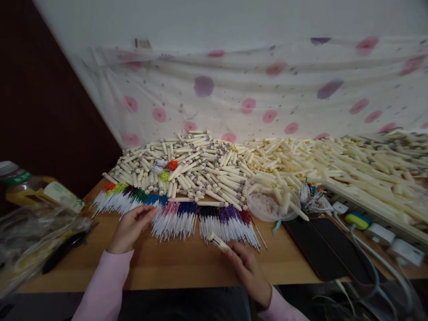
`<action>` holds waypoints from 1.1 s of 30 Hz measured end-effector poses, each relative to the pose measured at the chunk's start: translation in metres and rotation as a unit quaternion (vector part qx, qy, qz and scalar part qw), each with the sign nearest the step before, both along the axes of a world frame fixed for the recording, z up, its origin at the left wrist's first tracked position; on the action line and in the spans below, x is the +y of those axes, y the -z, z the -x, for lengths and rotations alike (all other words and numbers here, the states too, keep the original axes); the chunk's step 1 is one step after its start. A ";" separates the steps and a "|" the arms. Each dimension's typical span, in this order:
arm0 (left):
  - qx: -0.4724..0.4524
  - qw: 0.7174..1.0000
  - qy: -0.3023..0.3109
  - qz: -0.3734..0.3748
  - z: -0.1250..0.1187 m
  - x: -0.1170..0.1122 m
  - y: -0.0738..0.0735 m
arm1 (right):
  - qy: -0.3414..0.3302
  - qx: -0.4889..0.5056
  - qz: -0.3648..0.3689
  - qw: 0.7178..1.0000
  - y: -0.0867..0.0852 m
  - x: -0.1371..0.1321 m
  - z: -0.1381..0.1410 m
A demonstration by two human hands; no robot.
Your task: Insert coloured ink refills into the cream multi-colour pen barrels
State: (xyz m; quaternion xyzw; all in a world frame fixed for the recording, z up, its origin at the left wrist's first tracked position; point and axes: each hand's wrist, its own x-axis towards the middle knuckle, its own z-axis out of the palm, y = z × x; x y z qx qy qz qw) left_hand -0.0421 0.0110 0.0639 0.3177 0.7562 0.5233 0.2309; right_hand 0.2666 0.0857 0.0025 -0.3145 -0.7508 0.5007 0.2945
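In my right hand (245, 267) is a cream multicolour pen barrel (219, 241), gripped near its lower end with its slotted top tilted up and to the left. My left hand (135, 225) reaches the row of pen refills, thumb and fingers pinched together beside the blue-tipped refills (155, 199). Whatever is between those fingertips is too small to make out. Thin white refills (174, 225) fan out along the table in colour groups, with black (209, 211) and purple (229, 215) tips nearer my right hand.
Behind the refills lies a heap of cream pens (200, 165), with loose barrels (317, 160) spreading right. A round plastic tub (264, 209), dark phones (329, 247), and a power strip (368, 214) with cables stand at right. A bottle (40, 189) and black-handled tool (63, 252) are left.
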 end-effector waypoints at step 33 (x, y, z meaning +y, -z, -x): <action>-0.281 0.940 0.140 -0.136 -0.152 0.016 0.010 | 0.037 0.069 -0.015 0.997 -0.009 -0.004 -0.002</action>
